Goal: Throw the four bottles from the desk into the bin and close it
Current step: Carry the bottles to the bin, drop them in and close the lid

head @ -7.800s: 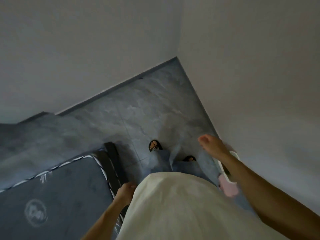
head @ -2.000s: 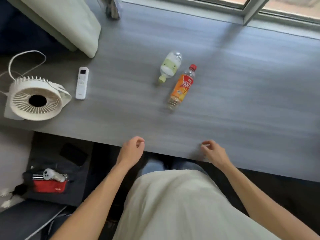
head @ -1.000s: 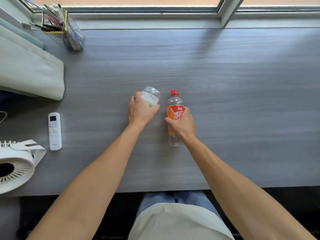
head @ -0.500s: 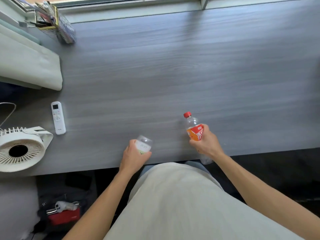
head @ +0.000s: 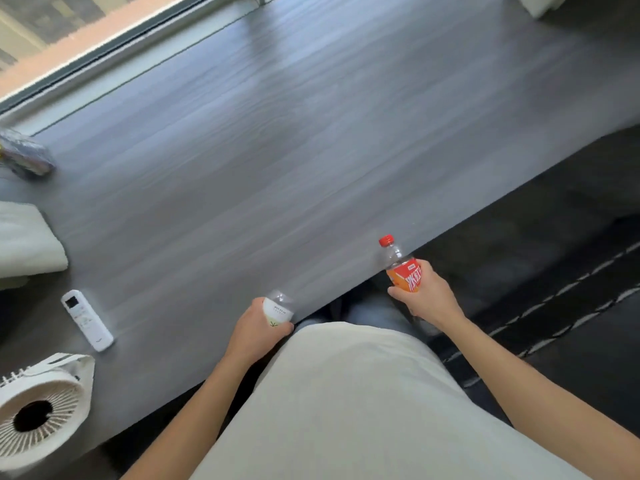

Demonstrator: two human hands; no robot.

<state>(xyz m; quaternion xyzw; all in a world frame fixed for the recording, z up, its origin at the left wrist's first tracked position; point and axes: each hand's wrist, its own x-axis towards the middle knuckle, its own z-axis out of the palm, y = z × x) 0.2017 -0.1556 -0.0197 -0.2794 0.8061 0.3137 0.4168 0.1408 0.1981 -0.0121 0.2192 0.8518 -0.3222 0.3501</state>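
Grey wood-grain desk is filling most of the head view, with a window sill running along its far edge. The left hand is wrapping its fingers tightly around a pale bottle, holding it just above the desk's near edge. The right hand is closing its fingers around an orange bottle, red cap pointing away, already off the desk and over the dark floor. Well left of the left fingers, a remote and a fan are lying on the desk. No other bottles are showing on the desk, and the bin is out of view. Judging by this, two bottles are in hand and not yet binned; whether two more are waiting cannot be told, and the bin is yet to be closed.
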